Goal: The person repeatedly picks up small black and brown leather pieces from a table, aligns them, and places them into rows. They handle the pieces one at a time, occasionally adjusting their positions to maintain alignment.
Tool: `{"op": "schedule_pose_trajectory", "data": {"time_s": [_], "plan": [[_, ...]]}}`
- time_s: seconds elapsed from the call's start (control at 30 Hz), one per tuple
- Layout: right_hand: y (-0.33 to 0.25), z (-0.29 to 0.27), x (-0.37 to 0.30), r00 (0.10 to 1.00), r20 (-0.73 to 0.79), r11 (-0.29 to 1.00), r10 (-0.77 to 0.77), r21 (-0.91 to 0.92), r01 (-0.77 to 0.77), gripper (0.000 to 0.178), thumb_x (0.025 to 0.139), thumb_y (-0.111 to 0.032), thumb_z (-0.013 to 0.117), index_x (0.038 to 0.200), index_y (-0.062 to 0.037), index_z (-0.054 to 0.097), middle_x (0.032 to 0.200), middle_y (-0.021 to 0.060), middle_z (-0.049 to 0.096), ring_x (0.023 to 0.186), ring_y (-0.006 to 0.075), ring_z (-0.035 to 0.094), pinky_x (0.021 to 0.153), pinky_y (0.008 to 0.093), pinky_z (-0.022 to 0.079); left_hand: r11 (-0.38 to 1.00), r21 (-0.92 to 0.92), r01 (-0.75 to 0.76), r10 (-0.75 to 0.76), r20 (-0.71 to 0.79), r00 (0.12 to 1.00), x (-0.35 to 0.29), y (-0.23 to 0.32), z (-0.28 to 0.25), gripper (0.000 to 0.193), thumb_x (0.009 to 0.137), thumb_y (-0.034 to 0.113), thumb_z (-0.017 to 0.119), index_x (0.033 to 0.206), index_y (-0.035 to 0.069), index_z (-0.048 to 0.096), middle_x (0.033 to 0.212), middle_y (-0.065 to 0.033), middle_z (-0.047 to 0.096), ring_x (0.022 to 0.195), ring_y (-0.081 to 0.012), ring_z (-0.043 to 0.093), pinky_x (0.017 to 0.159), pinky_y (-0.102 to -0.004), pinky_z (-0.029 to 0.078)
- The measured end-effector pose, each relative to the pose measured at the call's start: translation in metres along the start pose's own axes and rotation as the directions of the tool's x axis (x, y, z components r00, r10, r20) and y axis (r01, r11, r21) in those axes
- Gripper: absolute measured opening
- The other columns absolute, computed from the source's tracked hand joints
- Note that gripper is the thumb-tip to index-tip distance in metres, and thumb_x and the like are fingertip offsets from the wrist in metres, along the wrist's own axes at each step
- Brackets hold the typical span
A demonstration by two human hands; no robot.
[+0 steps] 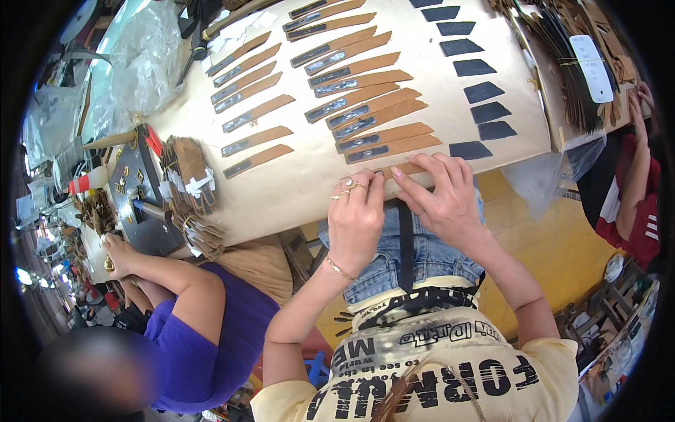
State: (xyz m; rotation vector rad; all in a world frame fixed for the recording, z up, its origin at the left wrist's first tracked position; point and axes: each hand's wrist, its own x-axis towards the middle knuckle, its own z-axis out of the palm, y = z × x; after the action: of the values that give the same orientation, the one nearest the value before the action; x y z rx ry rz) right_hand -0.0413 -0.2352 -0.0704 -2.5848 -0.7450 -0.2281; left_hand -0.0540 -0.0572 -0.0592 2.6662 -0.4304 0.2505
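A: Where is the held strip (408, 169) sitting?

B: One strip, brown, lying at the table's (271, 202) near edge. Two hands on it: the left hand (357, 218) is bunching its fingers at one end; the right hand (448, 191) is spreading its fingers, its thumb pressing on top. Whether either is pinching from beneath, I cannot tell.

A: Counts?

B: Seven left strips (261, 110) are lying in a column on the table's left half. Roughly a dozen middle strips (408, 145) are filling its centre; close packing is blurring that tally. Nine black pieces (484, 91) are lining its right side, the farthest running out of view.

A: Surroundings?

B: Table's left end: brown bundles (188, 156), at least two, crowding beside one dark board (163, 235). Clear plastic (146, 60) is heaping up beyond. Table's right end: one dark bundle (559, 74) is carrying one white tag (590, 68). Two co-workers: one in purple (211, 337) is sitting left of the table, one in red (643, 211) is keeping right.

A: Obstructions?

B: Both hands are hiding much of the held strip.
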Motion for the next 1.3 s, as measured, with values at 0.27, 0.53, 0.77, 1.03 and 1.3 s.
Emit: {"op": "schedule_pose_trajectory", "data": {"time_s": [0.27,0.53,0.77,1.03,1.3], "plan": [[0.0,0.0,-0.001,1.0,-0.019,1.0,-0.008,-0.002,0.008,0.04,0.081,-0.021,0.074,0.12,-0.0145,0.068,0.122,0.0074,0.057,0.111,0.0254,0.051,0.093,0.0426,0.037,1.0,0.01,-0.014,0.015,-0.097,0.995,0.001,0.001,0.007,0.021,0.08,-0.004,0.069,0.101,-0.003,0.069,0.098,-0.0132,0.062,0.082,-0.0284,0.063,0.073,-0.0382,0.052],[0.0,0.003,-0.003,1.0,-0.021,1.0,-0.003,-0.019,0.003,0.042,0.079,-0.021,0.075,0.121,-0.0157,0.068,0.123,0.0069,0.057,0.111,0.0258,0.051,0.093,0.0429,0.037,0.844,-0.366,0.392,-0.47,-0.153,0.869,-0.011,-0.002,0.002,0.008,0.087,-0.001,0.067,0.094,-0.003,0.068,0.095,-0.0143,0.064,0.084,-0.0284,0.064,0.076,-0.0373,0.051],[-0.001,0.001,0.0,1.0,-0.018,0.999,-0.021,-0.046,0.02,0.037,0.081,-0.024,0.075,0.116,-0.0154,0.07,0.12,0.0053,0.058,0.111,0.0246,0.051,0.095,0.044,0.037,0.74,-0.246,0.626,-0.67,-0.349,0.655,-0.034,-0.05,-0.034,0.011,0.088,0.001,0.063,0.098,-0.003,0.068,0.1,-0.0162,0.065,0.094,-0.0292,0.064,0.084,-0.0388,0.051],[-0.002,0.0,0.004,0.999,-0.02,0.998,-0.034,-0.057,0.033,0.036,0.081,-0.025,0.076,0.115,-0.0159,0.07,0.119,0.0047,0.059,0.112,0.024,0.051,0.095,0.0445,0.036,0.898,-0.228,0.375,-0.416,-0.167,0.894,-0.027,-0.007,-0.016,0.035,0.075,0.017,0.084,0.107,0.006,0.072,0.109,-0.0101,0.061,0.092,-0.0263,0.06,0.086,-0.0366,0.045],[-0.001,0.002,0.002,1.0,-0.014,0.998,-0.025,-0.06,0.024,0.035,0.081,-0.026,0.075,0.114,-0.0156,0.07,0.12,0.0051,0.059,0.112,0.025,0.051,0.096,0.0448,0.036,0.762,-0.508,0.402,-0.575,-0.244,0.781,-0.029,-0.027,-0.001,0.011,0.081,0.006,0.077,0.092,0.005,0.074,0.095,-0.0089,0.062,0.083,-0.0222,0.06,0.079,-0.034,0.047]]}}
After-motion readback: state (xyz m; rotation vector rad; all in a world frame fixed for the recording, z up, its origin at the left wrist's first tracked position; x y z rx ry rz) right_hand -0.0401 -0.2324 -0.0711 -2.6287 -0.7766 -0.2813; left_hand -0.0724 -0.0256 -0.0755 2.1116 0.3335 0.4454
